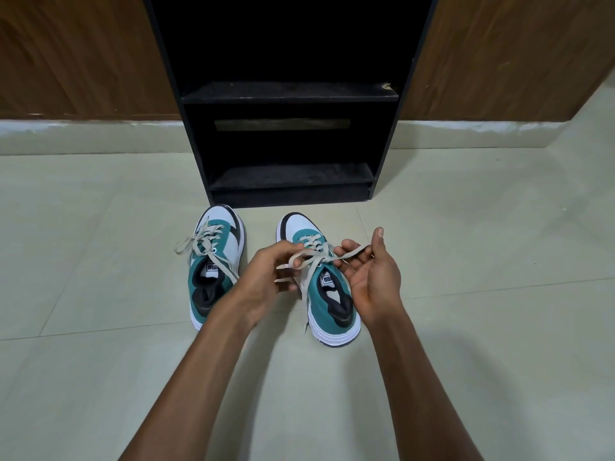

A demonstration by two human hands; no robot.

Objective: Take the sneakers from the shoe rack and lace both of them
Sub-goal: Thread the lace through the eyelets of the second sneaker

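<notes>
Two teal, white and black sneakers stand side by side on the floor, toes toward the black shoe rack (289, 94). The left sneaker (216, 261) has its grey laces tied in a loose bow. Over the right sneaker (329, 294) both my hands work its grey lace (312, 257). My left hand (269, 277) pinches a lace loop at the shoe's left side. My right hand (372, 274), palm up, holds the other lace loop between its fingers, pulled out to the right.
The rack's shelves hold nothing that I can see. Brown wooden panels (66, 54) flank the rack on both sides. Pale floor tiles (466, 227) spread around the shoes, with a raised step along the wall.
</notes>
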